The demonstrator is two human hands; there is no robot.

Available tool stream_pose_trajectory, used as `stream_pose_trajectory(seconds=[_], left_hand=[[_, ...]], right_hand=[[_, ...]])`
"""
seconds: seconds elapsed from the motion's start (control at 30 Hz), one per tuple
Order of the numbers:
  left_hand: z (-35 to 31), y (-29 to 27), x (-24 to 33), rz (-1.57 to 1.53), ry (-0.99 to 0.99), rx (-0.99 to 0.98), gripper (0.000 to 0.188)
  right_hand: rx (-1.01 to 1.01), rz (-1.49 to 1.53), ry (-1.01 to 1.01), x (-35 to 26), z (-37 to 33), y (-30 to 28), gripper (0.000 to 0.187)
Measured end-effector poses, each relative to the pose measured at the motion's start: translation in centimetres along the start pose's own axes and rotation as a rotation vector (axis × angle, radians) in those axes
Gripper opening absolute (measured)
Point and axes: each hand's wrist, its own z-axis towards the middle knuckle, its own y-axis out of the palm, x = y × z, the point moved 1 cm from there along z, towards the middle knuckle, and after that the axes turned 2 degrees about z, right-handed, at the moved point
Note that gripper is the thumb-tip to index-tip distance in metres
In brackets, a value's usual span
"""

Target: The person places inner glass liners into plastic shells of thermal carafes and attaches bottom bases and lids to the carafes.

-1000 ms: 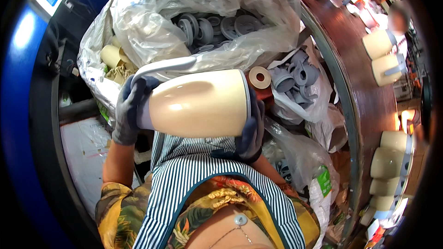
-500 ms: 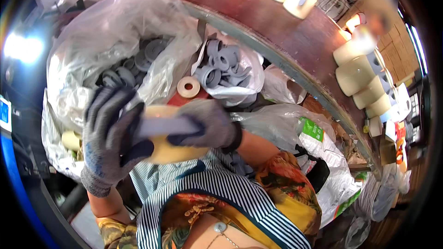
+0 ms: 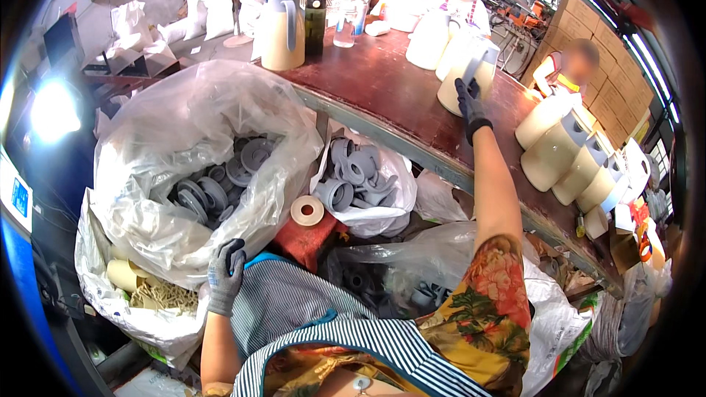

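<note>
Two-handed handling is apparently ending: the grey-gloved right hand is touching a cream, rounded, grey-handled jug, grip unclear; the grey-gloved left hand is hanging empty, loosely curled.

A long table — dark red-brown on top, with a grey edge — carries several cream jugs. A single jug sits toward its left end, a dark bottle and a clear cup beside it. Grouped jugs occupy the middle — a row of jugs the right.
</note>
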Motion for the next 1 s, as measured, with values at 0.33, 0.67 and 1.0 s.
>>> stream_pose_trajectory(seconds=[0.33,0.67,1.0], left_hand=[[-4.3,2.8,-7.0,0.022,-0.023,0.164,0.027],[-3.9,4.5,-6.2,0.003,-0.161,0.072,0.032],[-4.6,3.5,-8.2,0.196,-0.156,0.058,0.031]], right_hand=[[-0.422,0.238,-0.224,-3.2,-17.7,-2.4,0.042],[-1.097,-0.733,0.363,29.0,-49.1,-22.4,0.042],[-1.274,-1.651,0.288,42.9,-49.4,-27.0,0.059]])
